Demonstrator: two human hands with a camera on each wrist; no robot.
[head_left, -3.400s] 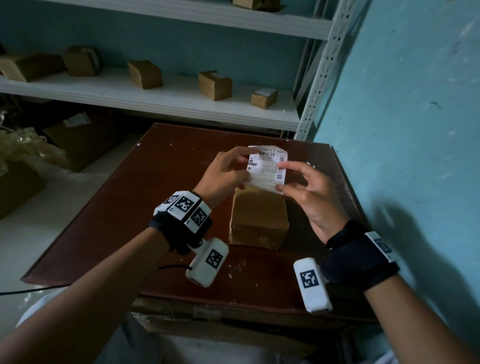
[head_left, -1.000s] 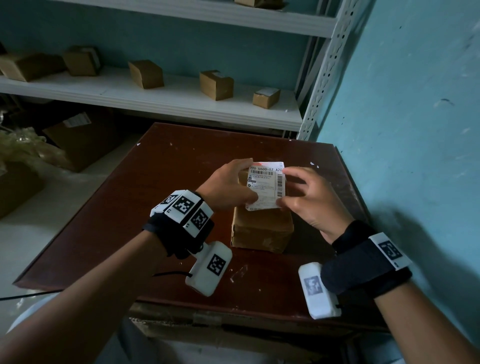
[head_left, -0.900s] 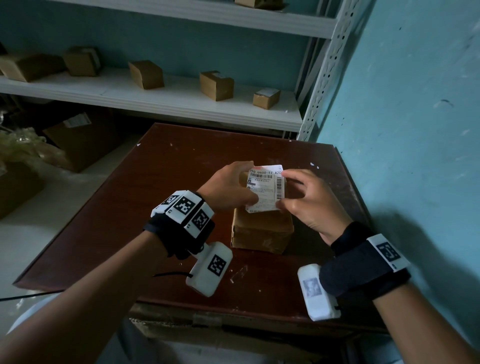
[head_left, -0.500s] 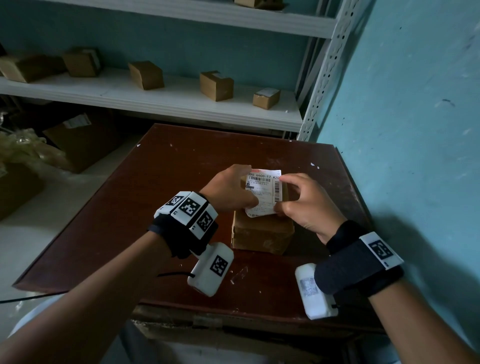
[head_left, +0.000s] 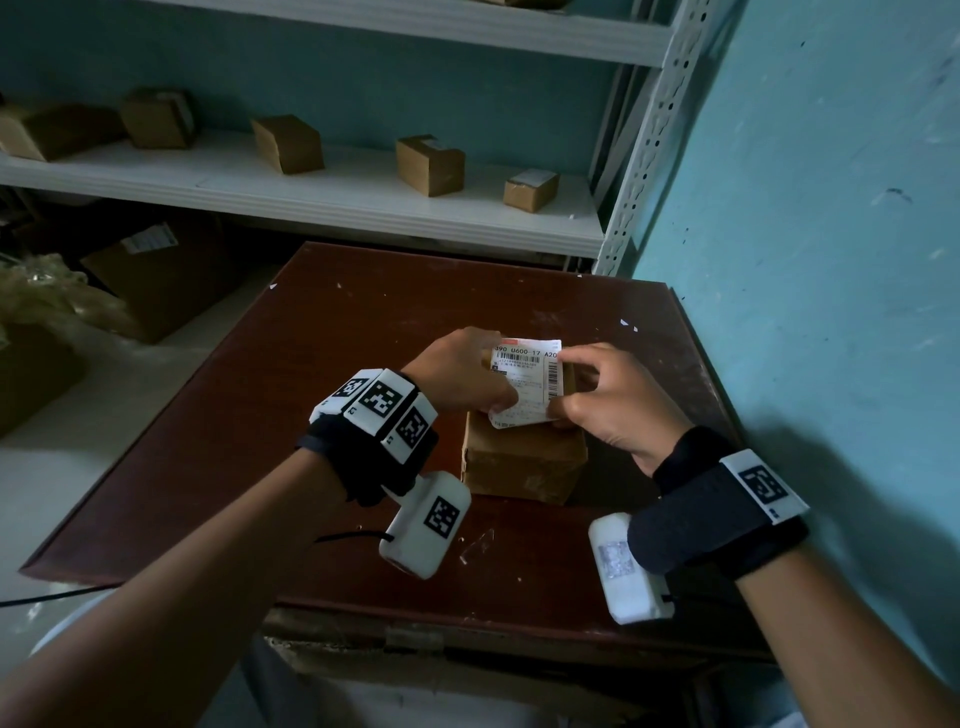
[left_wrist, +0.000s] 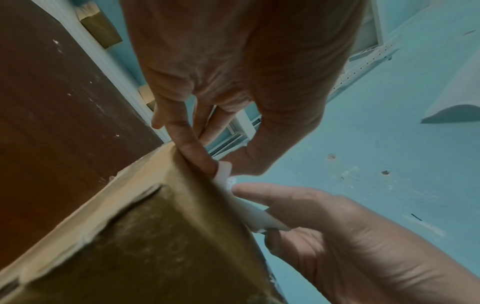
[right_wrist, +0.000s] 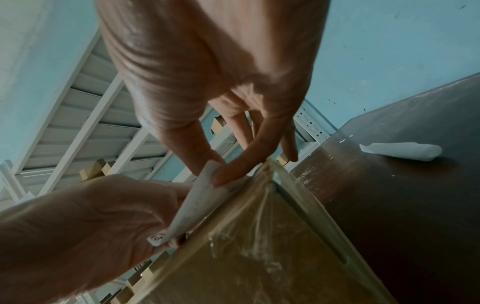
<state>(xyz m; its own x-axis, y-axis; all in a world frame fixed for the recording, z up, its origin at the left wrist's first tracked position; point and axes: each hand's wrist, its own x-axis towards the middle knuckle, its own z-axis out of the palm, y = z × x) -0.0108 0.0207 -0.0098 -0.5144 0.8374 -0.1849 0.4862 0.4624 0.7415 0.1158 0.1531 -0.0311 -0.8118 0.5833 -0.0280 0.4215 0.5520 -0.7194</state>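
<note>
On top of the small brown cardboard box (head_left: 522, 462), toward the right of the dark wooden table (head_left: 337, 389), the left hand (head_left: 460, 376) and right hand (head_left: 613, 410) are each pinching a side edge of the thin white barcode label (head_left: 530, 379). Being light, floppy paper, it is likely creasing easily, so edge holds suit.

So the right hand (right_wrist: 207, 61) had the top of the white label (right_wrist: 197, 205) pinched between thumb and finger, right at the taped cardboard box (right_wrist: 259, 257) edge. The left hand (right_wrist: 78, 226) gripped its lower end. A curled paper strip (right_wrist: 400, 151) lay on the brown table (right_wrist: 402, 205).
</note>
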